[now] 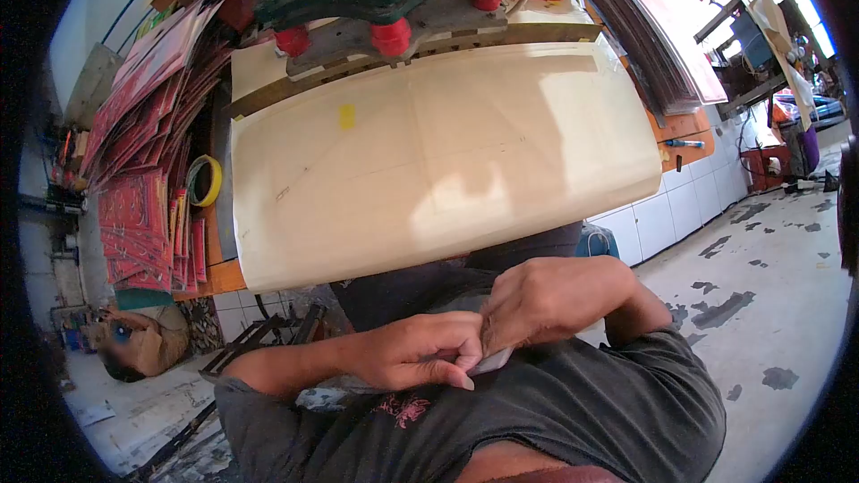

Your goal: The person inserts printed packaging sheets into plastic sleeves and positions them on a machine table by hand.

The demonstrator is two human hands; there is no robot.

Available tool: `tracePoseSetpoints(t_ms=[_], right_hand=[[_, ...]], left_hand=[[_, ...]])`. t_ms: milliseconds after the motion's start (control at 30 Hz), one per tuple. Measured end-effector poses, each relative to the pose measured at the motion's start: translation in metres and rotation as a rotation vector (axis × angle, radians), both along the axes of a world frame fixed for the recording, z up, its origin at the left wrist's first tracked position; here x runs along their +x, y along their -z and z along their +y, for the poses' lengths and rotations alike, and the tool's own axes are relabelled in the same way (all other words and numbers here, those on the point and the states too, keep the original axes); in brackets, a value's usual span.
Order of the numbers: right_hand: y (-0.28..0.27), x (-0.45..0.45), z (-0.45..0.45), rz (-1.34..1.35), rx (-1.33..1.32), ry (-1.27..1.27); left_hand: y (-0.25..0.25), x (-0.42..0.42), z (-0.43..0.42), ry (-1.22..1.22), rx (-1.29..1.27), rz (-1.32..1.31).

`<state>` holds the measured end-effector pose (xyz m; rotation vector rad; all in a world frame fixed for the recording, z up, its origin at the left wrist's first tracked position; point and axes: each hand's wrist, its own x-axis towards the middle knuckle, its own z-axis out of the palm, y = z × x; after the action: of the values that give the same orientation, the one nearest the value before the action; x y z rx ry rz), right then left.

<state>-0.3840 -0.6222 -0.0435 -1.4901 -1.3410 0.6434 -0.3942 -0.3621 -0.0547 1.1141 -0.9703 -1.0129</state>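
Observation:
My left hand (428,353) and my right hand (541,302) meet close in front of my chest, over the dark shirt. The left fingers are curled with the thumb stretched along them. My right hand is closed, its knuckles up and its fingertips hidden. A small pale, flat-edged piece (495,362) shows just under where the hands meet; what it is I cannot make out. Beyond the hands, a large cream sheet (349,188) covers the work table, its near edge curving down. A small yellow patch (347,116) marks its upper left.
A dark green clamp-like machine part (358,0) with red feet stands behind the sheet. Red printed packets (134,215) pile up at left beside a yellow tape roll (204,181). Stacked boards (658,36) and a blue pen (684,143) lie at right. Another person (148,344) is at lower left.

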Motion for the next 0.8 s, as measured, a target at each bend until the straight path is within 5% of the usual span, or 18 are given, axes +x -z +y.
tracePoseSetpoints(t_ms=[167,267,333,433,533,800], right_hand=[[-0.008,0.019,-0.042,0.042,0.037,0.054],[-0.022,0.023,-0.060,0.068,0.015,0.150],[-0.021,0.025,-0.072,0.076,0.023,0.219],[-0.016,0.024,-0.094,0.105,0.079,0.355],[-0.008,0.018,-0.123,0.141,0.241,0.642],[0.053,-0.030,-0.264,0.186,0.556,1.286]], left_hand=[[-0.009,0.003,0.026,0.163,-0.228,0.072],[-0.013,0.017,0.048,-0.138,-0.023,0.088],[-0.014,0.019,0.046,-0.499,-0.227,0.109],[-0.018,0.031,0.062,-0.445,-0.422,0.294],[-0.023,0.031,0.103,-0.717,-0.562,0.405],[-0.014,0.039,0.349,-1.570,-0.671,0.177]])
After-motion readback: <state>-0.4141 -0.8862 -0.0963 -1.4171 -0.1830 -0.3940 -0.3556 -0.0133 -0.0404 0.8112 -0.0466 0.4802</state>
